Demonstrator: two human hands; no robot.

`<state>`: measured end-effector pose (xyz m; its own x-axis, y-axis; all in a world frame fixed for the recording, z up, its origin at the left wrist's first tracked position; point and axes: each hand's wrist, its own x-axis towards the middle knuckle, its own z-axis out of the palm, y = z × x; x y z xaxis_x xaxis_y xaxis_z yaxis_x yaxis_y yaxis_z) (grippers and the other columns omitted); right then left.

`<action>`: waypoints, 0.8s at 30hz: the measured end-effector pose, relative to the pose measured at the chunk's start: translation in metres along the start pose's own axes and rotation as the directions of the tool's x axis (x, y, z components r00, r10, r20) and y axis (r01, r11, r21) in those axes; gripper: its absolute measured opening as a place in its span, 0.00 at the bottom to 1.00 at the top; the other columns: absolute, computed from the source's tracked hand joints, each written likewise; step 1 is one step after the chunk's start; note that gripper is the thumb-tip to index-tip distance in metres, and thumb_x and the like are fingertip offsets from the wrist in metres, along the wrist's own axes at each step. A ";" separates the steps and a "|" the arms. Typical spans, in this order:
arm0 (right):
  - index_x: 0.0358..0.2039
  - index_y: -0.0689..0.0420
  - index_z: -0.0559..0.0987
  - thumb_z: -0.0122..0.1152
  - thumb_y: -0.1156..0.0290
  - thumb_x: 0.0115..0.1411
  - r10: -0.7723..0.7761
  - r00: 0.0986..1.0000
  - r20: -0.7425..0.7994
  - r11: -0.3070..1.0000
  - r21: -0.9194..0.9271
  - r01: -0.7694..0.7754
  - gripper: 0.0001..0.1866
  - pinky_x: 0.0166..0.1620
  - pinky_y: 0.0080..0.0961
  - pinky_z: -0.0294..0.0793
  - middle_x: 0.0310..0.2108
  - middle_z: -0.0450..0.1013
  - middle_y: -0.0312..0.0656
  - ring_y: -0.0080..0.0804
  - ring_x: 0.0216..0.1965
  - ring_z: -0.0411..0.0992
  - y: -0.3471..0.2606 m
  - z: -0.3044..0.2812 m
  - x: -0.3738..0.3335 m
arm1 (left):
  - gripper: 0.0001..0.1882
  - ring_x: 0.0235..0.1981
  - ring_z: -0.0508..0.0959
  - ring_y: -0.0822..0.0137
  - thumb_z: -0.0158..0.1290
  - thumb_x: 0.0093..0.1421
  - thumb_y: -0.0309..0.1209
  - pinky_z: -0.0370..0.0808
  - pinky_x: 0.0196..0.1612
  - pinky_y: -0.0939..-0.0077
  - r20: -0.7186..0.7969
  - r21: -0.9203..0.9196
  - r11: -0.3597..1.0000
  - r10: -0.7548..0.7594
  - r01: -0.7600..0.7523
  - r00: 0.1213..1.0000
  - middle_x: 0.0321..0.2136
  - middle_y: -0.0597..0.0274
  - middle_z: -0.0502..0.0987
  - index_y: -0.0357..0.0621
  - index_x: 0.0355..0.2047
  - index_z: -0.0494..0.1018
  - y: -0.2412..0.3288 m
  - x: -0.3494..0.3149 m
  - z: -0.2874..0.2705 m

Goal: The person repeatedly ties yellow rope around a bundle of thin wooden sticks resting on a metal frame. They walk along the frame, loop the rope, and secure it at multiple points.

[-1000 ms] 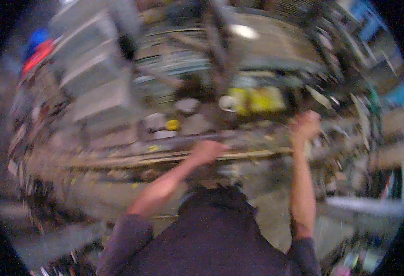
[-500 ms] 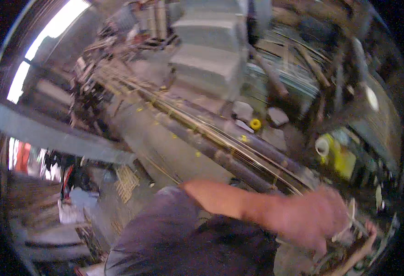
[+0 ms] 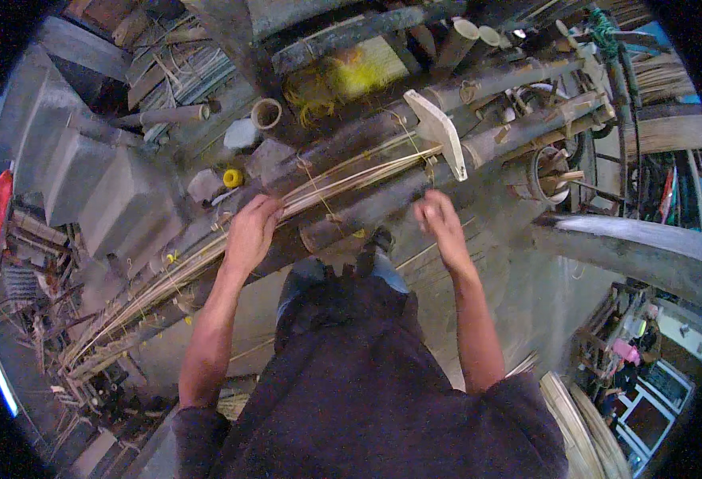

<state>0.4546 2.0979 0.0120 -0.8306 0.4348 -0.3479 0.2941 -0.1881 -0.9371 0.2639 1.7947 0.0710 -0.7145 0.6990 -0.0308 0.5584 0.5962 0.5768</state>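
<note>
Head view: long pale strips point(image 3: 351, 184) lie lengthwise between two dark poles point(image 3: 383, 209), reaching the pale angled board point(image 3: 440, 136). Left hand point(image 3: 253, 227) at the strips, fingers bent together; can't tell if pinching. Right hand point(image 3: 442, 227) beside the nearer pole, fingers loosely curled, grip unclear. Yellow roll point(image 3: 232, 178) beyond left hand.

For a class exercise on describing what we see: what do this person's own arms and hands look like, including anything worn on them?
The left hand and right hand are bare, without gloves. No watch or bracelet shows. The dark, purplish-grey sleeves are short, leaving the forearms uncovered.
</note>
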 end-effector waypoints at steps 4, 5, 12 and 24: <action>0.58 0.61 0.66 0.58 0.59 0.62 0.277 0.959 0.061 0.842 -0.496 -0.212 0.29 0.48 0.27 0.70 0.40 0.74 0.38 0.28 0.42 0.71 0.164 -0.063 -0.068 | 0.09 0.39 0.77 0.48 0.49 0.62 0.29 0.74 0.41 0.59 0.043 0.049 0.999 -0.012 0.010 0.999 0.38 0.50 0.76 0.38 0.38 0.76 0.014 0.019 0.024; 0.58 0.61 0.66 0.59 0.61 0.62 0.292 0.948 0.126 0.863 -0.463 -0.204 0.28 0.48 0.27 0.70 0.40 0.74 0.38 0.28 0.42 0.71 0.153 -0.057 -0.069 | 0.09 0.39 0.77 0.48 0.49 0.62 0.30 0.75 0.41 0.59 0.050 0.041 0.999 -0.028 0.026 0.998 0.38 0.50 0.76 0.38 0.38 0.76 0.013 0.018 0.029; 0.53 0.61 0.72 0.57 0.66 0.62 0.314 0.836 0.449 0.945 -0.230 -0.232 0.20 0.48 0.30 0.70 0.38 0.76 0.45 0.31 0.43 0.73 0.055 0.093 -0.016 | 0.10 0.41 0.77 0.47 0.51 0.61 0.32 0.75 0.42 0.59 0.083 0.075 0.990 -0.130 0.123 0.988 0.39 0.48 0.78 0.41 0.38 0.76 0.021 0.025 0.030; 0.32 0.58 0.77 0.59 0.65 0.56 -0.297 0.113 0.948 0.246 -0.038 0.968 0.10 0.38 0.42 0.71 0.28 0.71 0.52 0.52 0.34 0.72 -0.203 0.260 0.102 | 0.08 0.33 0.79 0.56 0.54 0.57 0.34 0.74 0.39 0.62 -0.381 0.013 0.982 -0.168 0.187 0.909 0.27 0.57 0.80 0.44 0.30 0.79 0.030 0.017 0.075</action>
<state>0.1871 1.9511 0.1745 -0.6293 -0.7303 0.2657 -0.7140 0.4083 -0.5688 0.3001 1.8543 0.0263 -0.9039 0.3849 0.1864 0.4206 0.7213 0.5503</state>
